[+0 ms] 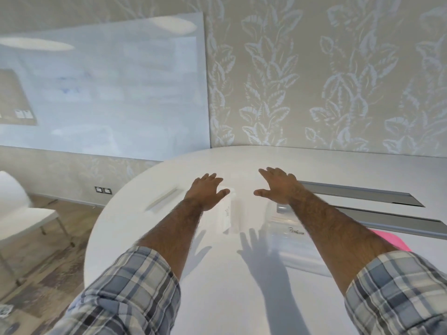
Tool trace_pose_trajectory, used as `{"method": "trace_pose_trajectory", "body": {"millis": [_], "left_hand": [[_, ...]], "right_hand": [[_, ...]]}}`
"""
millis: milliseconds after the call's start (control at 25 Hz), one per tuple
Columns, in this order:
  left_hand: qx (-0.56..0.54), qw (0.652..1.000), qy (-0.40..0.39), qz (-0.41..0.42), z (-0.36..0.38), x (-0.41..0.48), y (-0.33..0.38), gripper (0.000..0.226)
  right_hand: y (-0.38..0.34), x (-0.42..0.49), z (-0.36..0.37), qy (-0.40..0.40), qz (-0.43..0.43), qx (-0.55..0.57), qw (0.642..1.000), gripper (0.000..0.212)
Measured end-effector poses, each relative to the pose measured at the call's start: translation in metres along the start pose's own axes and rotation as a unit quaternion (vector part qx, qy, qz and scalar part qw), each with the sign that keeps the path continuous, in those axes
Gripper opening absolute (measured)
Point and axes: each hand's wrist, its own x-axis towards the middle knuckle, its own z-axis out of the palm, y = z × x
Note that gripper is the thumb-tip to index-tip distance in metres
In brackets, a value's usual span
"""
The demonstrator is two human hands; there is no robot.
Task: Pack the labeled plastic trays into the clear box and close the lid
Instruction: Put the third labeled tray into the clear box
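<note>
White rounded tabletop lies beneath both spread, empty hands: left hand above translucent labeled plastic trays, right hand beyond clear plastic box.

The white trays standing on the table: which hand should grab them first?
Probably the left hand: it hovers open right beside the white trays. The right hand is spread further away, above the clear box.

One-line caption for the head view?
Both open hands, left hand and right hand, reach over trays beside clear box.
</note>
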Motion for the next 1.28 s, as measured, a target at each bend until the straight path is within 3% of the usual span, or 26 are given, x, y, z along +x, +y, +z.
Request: {"method": "trace_pose_trajectory", "body": {"millis": [280,480,760,960,1160,1280], "left_hand": [[0.008,0.994,-0.029,-0.108,-0.01,-0.017,-0.147,0.07],[-0.02,0.986,-0.089,-0.137,-0.002,-0.01,-0.224,0.075],[-0.065,0.974,-0.174,-0.127,0.035,0.016,-0.289,0.076],[-0.165,0.96,-0.168,-0.149,0.049,0.041,-0.302,0.082],[-0.344,0.905,-0.174,-0.179,0.046,0.052,-0.302,0.089],[-0.417,0.862,-0.218,-0.186,0.043,0.054,-0.298,0.096]], "right_hand": [[-0.113,0.064,0.015,-0.007,-0.058,-0.01,0.998,0.082],[-0.193,0.11,0.044,-0.021,-0.08,0.0,0.997,0.082],[-0.26,0.16,0.09,-0.056,-0.075,0.006,0.996,0.083],[-0.281,0.182,0.112,-0.092,-0.044,0.009,0.995,0.086],[-0.312,0.197,0.122,-0.106,-0.024,0.03,0.994,0.082],[-0.325,0.204,0.129,-0.103,0.009,0.02,0.994,0.066]]}}
